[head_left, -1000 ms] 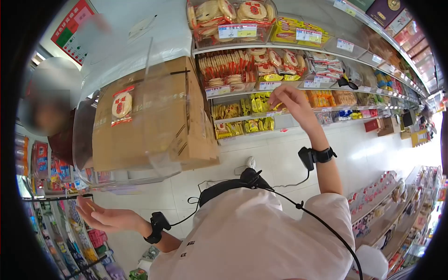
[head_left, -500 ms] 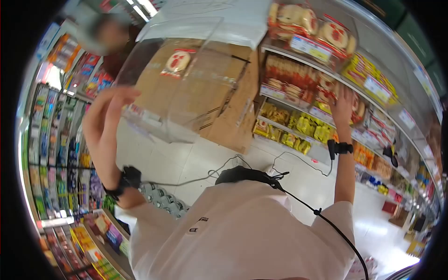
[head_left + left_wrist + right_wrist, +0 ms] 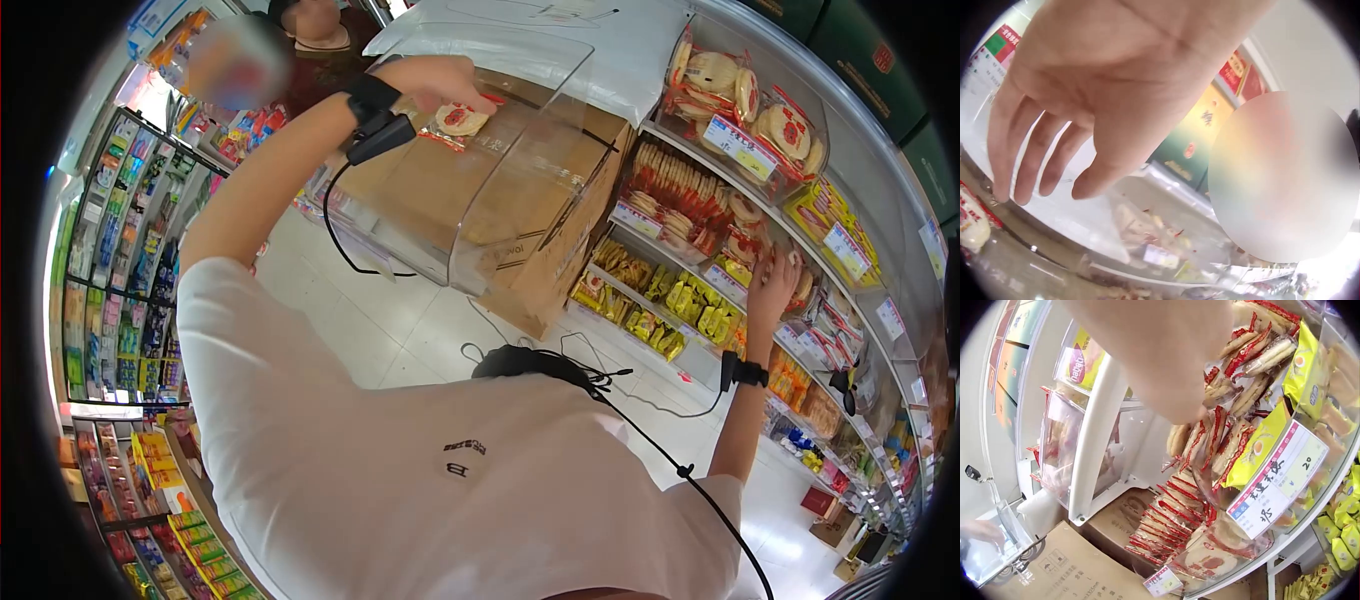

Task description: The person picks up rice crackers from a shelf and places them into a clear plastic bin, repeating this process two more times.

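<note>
My left hand (image 3: pixel 432 82) is over the clear plastic bin (image 3: pixel 450 268), close to a single wrapped round cracker (image 3: pixel 461 120) with red printing. In the left wrist view its fingers hang loosely bent and hold nothing, and the cracker pack (image 3: pixel 975 228) shows at the left edge. My right hand (image 3: pixel 772 285) reaches into a shelf bin of wrapped crackers and yellow packets (image 3: pixel 1254 450). Its fingers lie among the packs; I cannot tell whether they pinch one. The right wrist view shows only a blurred part of the hand (image 3: pixel 1166 362) over the packs.
A large cardboard box (image 3: pixel 590 190) stands beside the shelves, under the clear bin. Price tags (image 3: pixel 1279 478) line the shelf fronts. Yellow snack packets (image 3: pixel 690 305) fill a lower shelf. A person (image 3: pixel 335 60) is behind the bin. Cables from the wrist cameras hang near the waist.
My left hand has risen from the lower left to over the clear bin, beside the cracker. My right hand has moved from in front of the shelves into the bin of packs. The view has turned.
</note>
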Motion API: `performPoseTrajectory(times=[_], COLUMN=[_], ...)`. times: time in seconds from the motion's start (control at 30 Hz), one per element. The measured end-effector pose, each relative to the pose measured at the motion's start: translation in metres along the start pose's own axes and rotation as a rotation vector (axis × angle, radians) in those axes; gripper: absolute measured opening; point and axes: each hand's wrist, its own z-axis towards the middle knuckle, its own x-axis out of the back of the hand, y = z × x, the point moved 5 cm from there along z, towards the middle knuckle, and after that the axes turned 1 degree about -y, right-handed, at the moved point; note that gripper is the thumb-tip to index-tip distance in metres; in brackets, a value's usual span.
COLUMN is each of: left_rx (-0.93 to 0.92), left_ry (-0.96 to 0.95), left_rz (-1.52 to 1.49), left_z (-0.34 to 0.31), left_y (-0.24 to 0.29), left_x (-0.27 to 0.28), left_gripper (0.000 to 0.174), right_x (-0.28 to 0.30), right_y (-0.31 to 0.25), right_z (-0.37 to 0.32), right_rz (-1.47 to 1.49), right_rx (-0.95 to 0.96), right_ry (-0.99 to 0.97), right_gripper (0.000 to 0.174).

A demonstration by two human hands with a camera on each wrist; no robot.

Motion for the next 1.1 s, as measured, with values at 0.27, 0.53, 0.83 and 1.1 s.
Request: performPoseTrajectory(times=[0.27, 0.53, 0.83, 1.1], left_rx=[-0.007, -0.280, -0.427, -0.274], left_ry=[0.051, 0.396, 0.600, 0.382], left_rz=[0.041, 0.058, 0.174, -0.060], left_z=[0.020, 0.024, -0.014, -0.025], left_y=[-0.005, -0.050, -0.048, -0.048], left_x=[-0.025, 0.002, 0.007, 0.012], left_gripper=[0.042, 0.040, 0.031, 0.014], right_x=[0.086, 0.182, 0.217, 0.242], right_y=[-0.064, -0.170, -0.242, -0.333], right_z=[0.008, 0.063, 0.111, 0.210], right_rz=[0.467, 0.341, 0.388, 0.777], right_rx=[-0.226, 0.324, 0.558, 0.807], right_ry=[0.021, 0.206, 0.280, -0.093], right_gripper=[0.033, 0.044, 0.037, 0.036])
